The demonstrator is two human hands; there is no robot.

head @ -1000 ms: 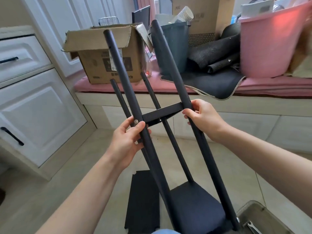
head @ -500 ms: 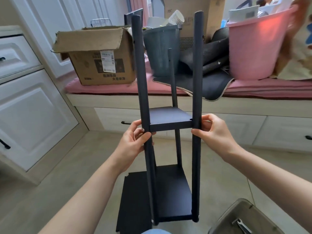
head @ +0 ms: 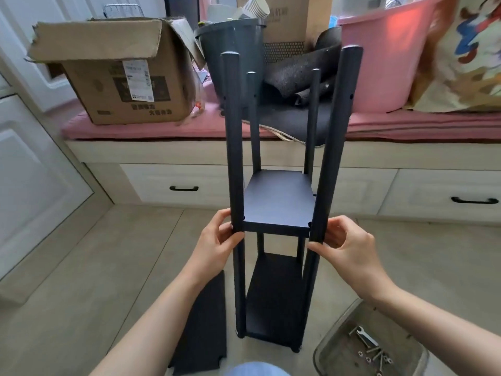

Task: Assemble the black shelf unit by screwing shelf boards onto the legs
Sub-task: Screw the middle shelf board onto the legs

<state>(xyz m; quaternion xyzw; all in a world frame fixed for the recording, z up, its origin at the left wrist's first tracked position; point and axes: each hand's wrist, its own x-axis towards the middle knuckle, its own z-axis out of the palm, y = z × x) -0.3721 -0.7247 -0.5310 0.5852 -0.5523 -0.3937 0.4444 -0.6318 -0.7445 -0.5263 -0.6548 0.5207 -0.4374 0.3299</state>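
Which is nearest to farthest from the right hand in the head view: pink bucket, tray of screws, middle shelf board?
From the right hand:
1. Middle shelf board, just left of it, between the legs.
2. Tray of screws, on the floor below it, lower right.
3. Pink bucket, up on the bench cushion, far behind.

Black shelf unit (head: pixel 276 204), pink tub (head: pixel 385 63)

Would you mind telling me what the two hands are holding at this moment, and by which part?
Both hold the shelf unit by its front legs at middle-board height: the left hand grips the left leg, the right hand the right leg.
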